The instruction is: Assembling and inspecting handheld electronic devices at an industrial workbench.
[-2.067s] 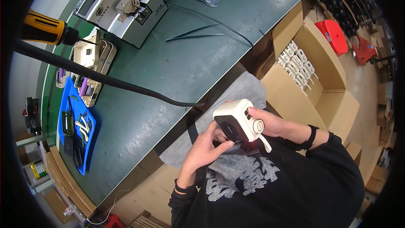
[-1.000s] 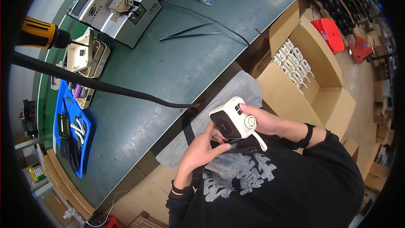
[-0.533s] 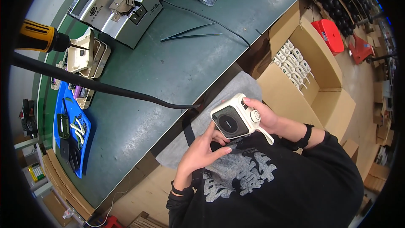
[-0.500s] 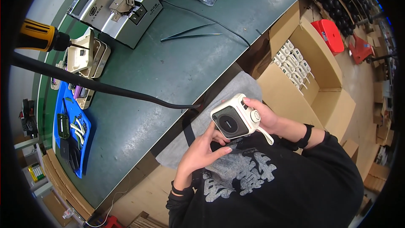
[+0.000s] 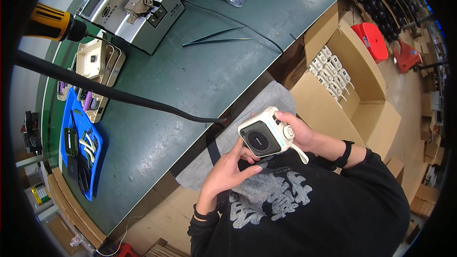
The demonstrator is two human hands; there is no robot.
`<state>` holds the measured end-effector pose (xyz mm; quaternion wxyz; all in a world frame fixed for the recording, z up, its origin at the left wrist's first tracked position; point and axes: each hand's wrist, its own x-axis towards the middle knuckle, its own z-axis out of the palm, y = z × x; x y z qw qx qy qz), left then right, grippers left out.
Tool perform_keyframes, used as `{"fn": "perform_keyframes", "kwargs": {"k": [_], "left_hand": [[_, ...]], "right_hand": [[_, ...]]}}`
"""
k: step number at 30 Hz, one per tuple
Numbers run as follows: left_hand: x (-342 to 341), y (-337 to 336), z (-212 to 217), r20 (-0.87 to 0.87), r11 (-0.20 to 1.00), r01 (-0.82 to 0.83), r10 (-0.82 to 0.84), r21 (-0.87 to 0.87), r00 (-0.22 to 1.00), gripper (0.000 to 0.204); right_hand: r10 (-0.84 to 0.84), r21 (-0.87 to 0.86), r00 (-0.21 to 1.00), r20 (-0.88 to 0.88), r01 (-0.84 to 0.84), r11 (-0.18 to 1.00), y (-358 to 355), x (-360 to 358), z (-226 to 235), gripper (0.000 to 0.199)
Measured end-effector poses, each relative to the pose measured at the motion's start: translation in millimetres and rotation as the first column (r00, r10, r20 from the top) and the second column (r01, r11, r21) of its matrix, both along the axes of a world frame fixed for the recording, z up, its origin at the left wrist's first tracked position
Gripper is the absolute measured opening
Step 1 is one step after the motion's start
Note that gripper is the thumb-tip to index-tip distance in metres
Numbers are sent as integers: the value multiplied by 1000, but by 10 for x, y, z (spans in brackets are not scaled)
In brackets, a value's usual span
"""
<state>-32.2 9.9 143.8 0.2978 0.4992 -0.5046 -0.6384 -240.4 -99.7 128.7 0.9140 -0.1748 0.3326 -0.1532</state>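
Observation:
Over my lap I hold a small cream portable speaker [image 5: 284, 148], tilted, with a round dark grille facing up. A knob, dark buttons and a pale cyan strip of light show on its upper right side, and a cream strap hangs from its lower corner. My right hand [image 5: 299, 131] grips that right side, thumb by the dark buttons. Under the lower left edge, my left hand [image 5: 233, 165] supports the speaker with bent fingers, its thumb sticking out apart. Some fingertips of both hands are hidden behind the speaker.
A green workbench [image 5: 157, 133] carries tweezers [image 5: 216, 37], a silver machine [image 5: 157, 33], cream housings [image 5: 93, 62] and a blue tray [image 5: 95, 171] of parts. An electric screwdriver [image 5: 52, 23] and thick black cable [image 5: 119, 96] hang over it. On the right, a carton [image 5: 376, 114] holds several cream units.
A pale cyan light now shows along the speaker's strip. The hanging screwdriver has swung slightly right. Both hands keep nearly the same hold, with the speaker shifted very slightly.

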Motion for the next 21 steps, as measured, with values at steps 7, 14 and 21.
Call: {"fn": "perform_keyframes", "kwargs": {"k": [7,14,21], "left_hand": [[1,12,-43,6,999,13,-13,-36,1000,93],[-13,-7,26,10,1000,-2,2,16,1000,94],[0,11,-46,3,1000,19,-19,-17,1000,94]], "right_hand": [[-6,22,1000,16,6,1000,10,-12,-29,50],[4,11,1000,-6,-3,1000,11,-7,-8,49],[2,3,1000,-6,-2,1000,7,-2,-15,48]]}}
